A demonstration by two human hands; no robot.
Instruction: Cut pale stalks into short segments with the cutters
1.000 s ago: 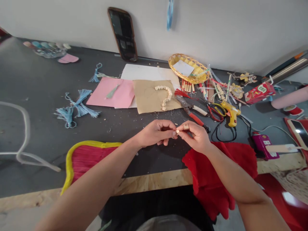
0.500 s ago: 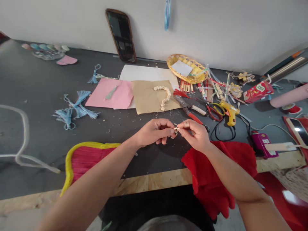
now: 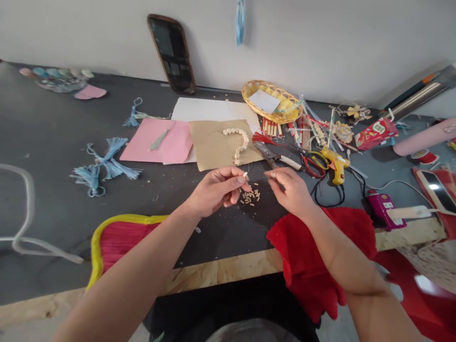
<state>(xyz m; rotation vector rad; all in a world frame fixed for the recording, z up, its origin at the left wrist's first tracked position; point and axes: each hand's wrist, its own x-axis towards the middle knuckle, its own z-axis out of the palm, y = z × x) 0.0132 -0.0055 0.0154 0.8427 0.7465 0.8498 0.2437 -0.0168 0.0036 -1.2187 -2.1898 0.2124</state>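
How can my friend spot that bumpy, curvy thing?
On the dark table, find the brown paper beside the pink paper. Lying on it is a cream curve, bent like a hook. Unlike the scattered little bits nearby, it makes one long row.

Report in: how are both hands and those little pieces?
Left hand pinching one small pale piece. Right hand apart, grip unclear. Loose pieces beside left hand. Pliers just beyond right hand.

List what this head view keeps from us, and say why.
In the head view:
Piece: its gripped end is covered by the fingers of the left hand.
Right hand: detail too small to tell whether its fingertips hold anything.
Pile: bits too small to count.
Red cloth: partly behind the right forearm.
Pink cylinder: cut off by the right edge.
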